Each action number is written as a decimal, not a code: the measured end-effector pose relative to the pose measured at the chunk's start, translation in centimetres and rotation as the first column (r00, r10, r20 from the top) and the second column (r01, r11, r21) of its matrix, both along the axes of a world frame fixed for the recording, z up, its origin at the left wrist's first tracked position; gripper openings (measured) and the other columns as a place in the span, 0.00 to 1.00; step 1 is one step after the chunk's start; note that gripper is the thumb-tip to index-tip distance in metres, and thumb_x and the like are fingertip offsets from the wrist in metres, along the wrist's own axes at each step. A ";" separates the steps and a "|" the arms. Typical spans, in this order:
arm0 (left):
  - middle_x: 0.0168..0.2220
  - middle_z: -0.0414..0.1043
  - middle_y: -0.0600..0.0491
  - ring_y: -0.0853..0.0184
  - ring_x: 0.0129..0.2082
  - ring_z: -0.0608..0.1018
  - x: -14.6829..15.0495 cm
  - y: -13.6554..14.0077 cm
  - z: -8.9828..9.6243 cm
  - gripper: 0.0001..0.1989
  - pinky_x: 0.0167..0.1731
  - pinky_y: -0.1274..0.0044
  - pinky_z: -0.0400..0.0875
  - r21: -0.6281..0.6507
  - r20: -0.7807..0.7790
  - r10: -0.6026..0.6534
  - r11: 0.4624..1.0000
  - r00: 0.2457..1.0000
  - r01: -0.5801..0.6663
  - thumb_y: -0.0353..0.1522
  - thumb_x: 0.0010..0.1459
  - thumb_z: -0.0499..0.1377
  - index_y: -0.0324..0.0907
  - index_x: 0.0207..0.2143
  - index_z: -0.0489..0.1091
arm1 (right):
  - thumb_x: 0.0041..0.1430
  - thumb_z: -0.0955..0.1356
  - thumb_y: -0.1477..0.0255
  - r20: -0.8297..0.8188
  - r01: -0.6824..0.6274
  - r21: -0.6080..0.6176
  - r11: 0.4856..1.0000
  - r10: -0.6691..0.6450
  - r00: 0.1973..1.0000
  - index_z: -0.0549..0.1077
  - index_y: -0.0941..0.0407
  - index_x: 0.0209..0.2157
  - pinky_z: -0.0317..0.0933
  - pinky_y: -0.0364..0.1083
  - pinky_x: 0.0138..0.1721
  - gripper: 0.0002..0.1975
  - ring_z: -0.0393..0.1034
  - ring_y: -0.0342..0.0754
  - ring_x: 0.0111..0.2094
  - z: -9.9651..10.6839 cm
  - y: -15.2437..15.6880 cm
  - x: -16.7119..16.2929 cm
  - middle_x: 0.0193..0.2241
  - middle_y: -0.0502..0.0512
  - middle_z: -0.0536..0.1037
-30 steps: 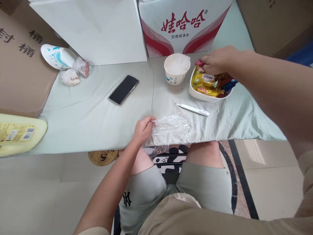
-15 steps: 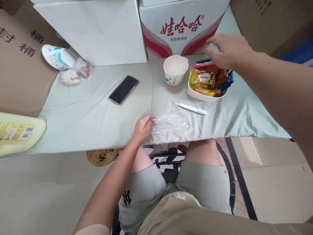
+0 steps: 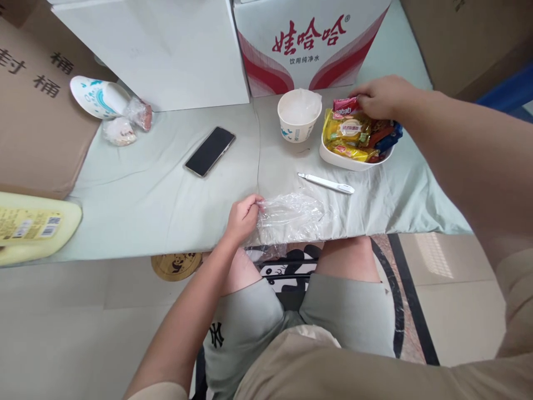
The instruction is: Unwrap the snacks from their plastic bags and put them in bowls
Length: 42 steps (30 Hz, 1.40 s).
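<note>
My left hand is closed on the edge of a clear plastic bag, which lies crumpled on the cloth and hangs over the table's front edge. At the white tub of wrapped snacks, my right hand pinches the end of a pink snack packet; its fingertips are partly hidden. Yellow packets and blue ones lie in the tub below that hand. Left of the tub stands a paper cup with a translucent liner in it. A white pen lies in front of them.
A phone lies left of the cup. Further left are a tipped paper cup and two plastic-wrapped pieces. White cartons and brown boxes stand behind and left; a yellow container sits at the left edge.
My right hand has come down from above the tub onto the pink packet, whose end now sticks up. My left hand keeps its hold on the bag, almost unmoved.
</note>
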<state>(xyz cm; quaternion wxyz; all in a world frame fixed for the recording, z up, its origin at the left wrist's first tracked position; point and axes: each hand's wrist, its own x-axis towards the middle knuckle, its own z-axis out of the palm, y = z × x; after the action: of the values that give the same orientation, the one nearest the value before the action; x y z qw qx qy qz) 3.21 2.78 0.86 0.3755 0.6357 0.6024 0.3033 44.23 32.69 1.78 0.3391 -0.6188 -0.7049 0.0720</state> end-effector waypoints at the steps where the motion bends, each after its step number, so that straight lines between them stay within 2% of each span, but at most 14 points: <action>1: 0.28 0.77 0.55 0.65 0.30 0.76 0.0 0.0 0.0 0.13 0.35 0.75 0.67 0.005 0.002 -0.001 1.000 1.000 0.001 0.32 0.56 0.48 0.43 0.32 0.73 | 0.64 0.66 0.70 0.086 0.017 -0.069 0.997 -0.011 0.996 0.59 0.63 0.09 0.64 0.53 0.49 0.30 0.76 0.45 0.55 -0.2 0.3 0.1 0.40 0.55 0.85; 3: 0.28 0.77 0.55 0.66 0.30 0.76 0.0 0.1 -0.1 0.13 0.34 0.75 0.67 0.014 0.003 -0.005 1.000 1.000 0.005 0.32 0.56 0.48 0.42 0.32 0.73 | 0.65 0.66 0.69 0.298 0.052 -0.267 0.962 0.031 0.954 0.62 0.64 0.10 0.63 0.55 0.50 0.29 0.71 0.49 0.60 -0.2 0.7 0.3 0.47 0.58 0.83; 6: 0.28 0.77 0.55 0.65 0.30 0.76 0.0 0.1 -0.2 0.13 0.35 0.75 0.68 0.022 0.002 -0.005 1.000 1.000 0.005 0.32 0.56 0.48 0.42 0.32 0.73 | 0.61 0.67 0.63 0.361 -0.047 -0.335 0.941 0.174 0.916 0.68 0.65 0.14 0.64 0.53 0.45 0.26 0.75 0.49 0.56 0.5 0.6 0.6 0.49 0.60 0.82; 9: 0.28 0.77 0.55 0.65 0.30 0.76 0.0 0.1 -0.3 0.13 0.34 0.75 0.68 0.025 -0.004 -0.004 1.000 1.000 0.004 0.32 0.57 0.48 0.42 0.33 0.73 | 0.57 0.66 0.56 0.341 -0.160 -0.211 0.964 0.226 0.912 0.73 0.66 0.20 0.63 0.53 0.45 0.26 0.74 0.50 0.57 2.4 -1.1 0.2 0.55 0.60 0.79; 11: 0.27 0.77 0.55 0.66 0.29 0.76 0.0 0.1 -0.3 0.13 0.34 0.75 0.67 0.032 -0.007 -0.008 0.999 1.000 0.009 0.32 0.57 0.49 0.42 0.32 0.73 | 0.56 0.68 0.55 0.317 -0.088 -0.101 0.991 0.116 0.941 0.78 0.67 0.29 0.61 0.58 0.49 0.25 0.71 0.56 0.60 4.7 -3.4 -0.9 0.58 0.59 0.78; 14: 0.27 0.77 0.55 0.66 0.28 0.76 -0.1 0.2 -0.4 0.13 0.33 0.76 0.67 0.038 -0.005 -0.008 0.999 1.000 0.008 0.31 0.57 0.49 0.42 0.32 0.73 | 0.65 0.68 0.63 0.172 -0.033 0.104 0.994 0.014 0.985 0.80 0.62 0.49 0.60 0.60 0.54 0.20 0.72 0.56 0.58 8.4 -8.8 -3.3 0.53 0.55 0.80; 16: 0.28 0.77 0.56 0.67 0.27 0.75 -0.1 0.2 -0.5 0.13 0.32 0.76 0.66 0.027 0.010 -0.003 1.000 1.000 0.003 0.31 0.57 0.49 0.42 0.32 0.74 | 0.69 0.65 0.72 0.148 -0.080 0.208 0.975 0.050 0.988 0.78 0.62 0.53 0.62 0.59 0.57 0.16 0.72 0.55 0.56 9.4 -13.4 -5.1 0.51 0.60 0.80; 20: 0.27 0.77 0.55 0.67 0.28 0.76 -0.1 0.2 -0.8 0.12 0.32 0.76 0.67 0.030 0.046 0.005 1.000 0.999 -0.006 0.31 0.56 0.49 0.43 0.33 0.73 | 0.69 0.63 0.70 0.158 -0.325 0.273 0.905 0.291 0.944 0.76 0.56 0.47 0.71 0.60 0.49 0.12 0.76 0.56 0.47 5.3 -23.6 -8.7 0.43 0.60 0.80; 25: 0.27 0.76 0.56 0.70 0.22 0.69 0.1 0.2 -1.1 0.11 0.26 0.77 0.62 -0.013 0.064 0.047 0.999 0.997 -0.046 0.31 0.57 0.50 0.43 0.33 0.73 | 0.70 0.61 0.62 0.216 -0.605 -0.026 0.796 0.595 0.774 0.74 0.53 0.56 0.69 0.59 0.56 0.20 0.73 0.58 0.57 -2.4 -31.9 -12.7 0.56 0.60 0.79; 30: 0.30 0.74 0.55 0.71 0.20 0.65 0.1 1.1 -0.1 0.10 0.22 0.77 0.61 -0.166 0.202 0.089 0.985 0.975 -0.056 0.35 0.60 0.52 0.43 0.38 0.71 | 0.69 0.63 0.59 0.322 -0.526 -0.230 0.819 0.574 0.753 0.68 0.54 0.66 0.55 0.63 0.67 0.28 0.60 0.63 0.69 -3.1 -32.6 -14.0 0.69 0.60 0.67; 34: 0.33 0.74 0.56 0.70 0.29 0.73 -0.9 2.8 1.4 0.13 0.32 0.78 0.69 -0.088 0.046 0.068 0.994 0.997 -0.064 0.31 0.51 0.64 0.43 0.41 0.71 | 0.67 0.65 0.58 0.342 -0.518 -0.268 0.812 0.583 0.737 0.68 0.52 0.67 0.52 0.63 0.69 0.30 0.53 0.65 0.73 -2.7 -32.2 -13.7 0.73 0.58 0.60; 36: 0.32 0.73 0.56 0.69 0.28 0.73 -1.8 4.0 2.0 0.11 0.33 0.77 0.70 -0.076 -0.001 0.160 0.984 0.987 -0.160 0.27 0.50 0.62 0.43 0.39 0.71 | 0.67 0.65 0.59 0.346 -0.521 -0.258 0.814 0.581 0.736 0.68 0.51 0.67 0.50 0.63 0.69 0.29 0.50 0.65 0.74 -2.8 -32.2 -13.6 0.74 0.57 0.56; 39: 0.34 0.74 0.53 0.68 0.28 0.75 -3.7 5.9 2.5 0.10 0.30 0.76 0.70 -0.186 0.145 0.315 0.940 0.938 -0.287 0.27 0.52 0.60 0.43 0.38 0.70 | 0.68 0.64 0.60 0.342 -0.543 -0.266 0.796 0.605 0.719 0.69 0.50 0.66 0.49 0.63 0.70 0.27 0.53 0.63 0.73 -3.0 -32.1 -13.7 0.73 0.55 0.59; 42: 0.40 0.74 0.52 0.67 0.36 0.78 -5.7 6.5 2.7 0.10 0.35 0.77 0.72 -0.032 0.316 0.480 0.868 0.818 -0.496 0.27 0.53 0.60 0.45 0.38 0.67 | 0.69 0.63 0.60 0.337 -0.551 -0.284 0.785 0.620 0.709 0.69 0.50 0.66 0.50 0.62 0.70 0.27 0.57 0.61 0.71 -3.0 -32.0 -13.8 0.71 0.55 0.65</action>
<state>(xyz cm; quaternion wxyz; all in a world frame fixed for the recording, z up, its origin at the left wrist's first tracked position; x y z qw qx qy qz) -2.46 9.29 3.55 0.3596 0.4131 0.6695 0.5018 30.46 0.73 -1.19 0.0901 -0.3885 -0.9115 0.1010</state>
